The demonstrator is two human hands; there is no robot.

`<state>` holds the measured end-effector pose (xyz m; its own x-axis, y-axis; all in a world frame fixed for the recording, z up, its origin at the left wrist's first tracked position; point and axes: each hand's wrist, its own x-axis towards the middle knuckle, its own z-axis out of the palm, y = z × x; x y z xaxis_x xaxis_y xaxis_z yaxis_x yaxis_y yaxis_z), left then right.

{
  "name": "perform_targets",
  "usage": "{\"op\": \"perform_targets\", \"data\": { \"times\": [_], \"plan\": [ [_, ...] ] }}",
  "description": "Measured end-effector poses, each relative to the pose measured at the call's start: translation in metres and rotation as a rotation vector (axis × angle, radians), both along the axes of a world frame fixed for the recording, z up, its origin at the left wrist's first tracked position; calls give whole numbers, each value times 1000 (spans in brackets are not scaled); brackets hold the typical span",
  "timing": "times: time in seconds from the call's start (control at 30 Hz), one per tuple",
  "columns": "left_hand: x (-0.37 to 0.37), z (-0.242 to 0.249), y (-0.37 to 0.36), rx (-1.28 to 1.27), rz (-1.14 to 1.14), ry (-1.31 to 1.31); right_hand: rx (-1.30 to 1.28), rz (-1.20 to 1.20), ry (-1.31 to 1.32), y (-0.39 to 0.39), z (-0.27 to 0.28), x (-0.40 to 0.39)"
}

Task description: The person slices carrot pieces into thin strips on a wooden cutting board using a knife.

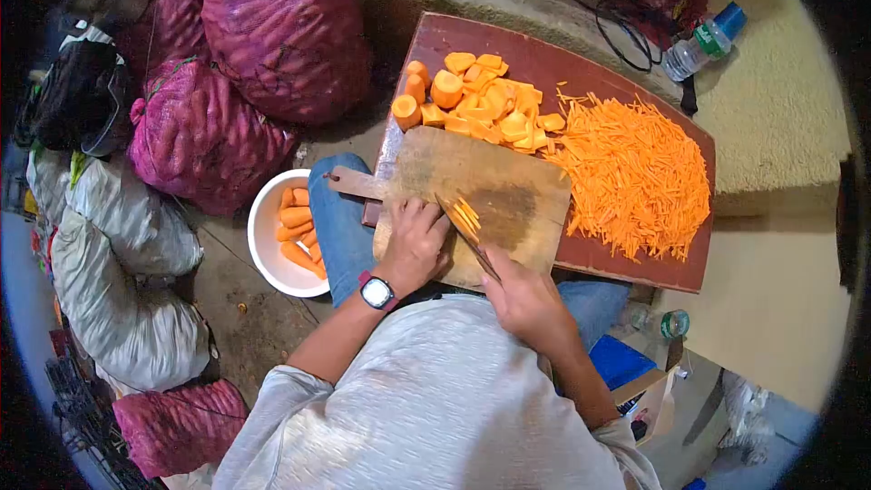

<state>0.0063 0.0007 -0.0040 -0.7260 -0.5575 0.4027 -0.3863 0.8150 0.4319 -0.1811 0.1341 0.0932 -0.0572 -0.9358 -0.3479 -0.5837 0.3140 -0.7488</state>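
Note:
A wooden cutting board [508, 172] with a handle lies across my lap and the near edge of a red board. My right hand [526, 306] grips a knife [464, 231], its blade resting on the cutting board and angled away to the left. My left hand [419, 234], wearing a watch, presses on the board just left of the blade with curled fingers; whatever is under them is hidden. Right of the blade lie a few thin carrot strips [466, 216].
The red board [435, 41] bears carrot chunks and slices [494, 100] and a large heap of shredded carrot [635, 181]. A white basin [260, 249] of carrots stands at left. Pink mesh sacks [286, 27] and white sacks [122, 299] line the left. A bottle [697, 50] lies upper right.

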Motion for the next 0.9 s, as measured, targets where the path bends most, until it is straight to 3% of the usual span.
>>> {"op": "perform_targets", "data": {
  "times": [0.4, 0.47, 0.9],
  "plan": [
    [-2, -3, -1, 3, 11, -6, 30, 65, 81, -1, -9, -3],
    [-2, -4, -1, -21, 4, 28, -75, 64, 49, 3, -8, -3],
    [-3, -4, -1, -31, 6, 2, 31, -18, 27, 1, -8, 0]
  ]
}}
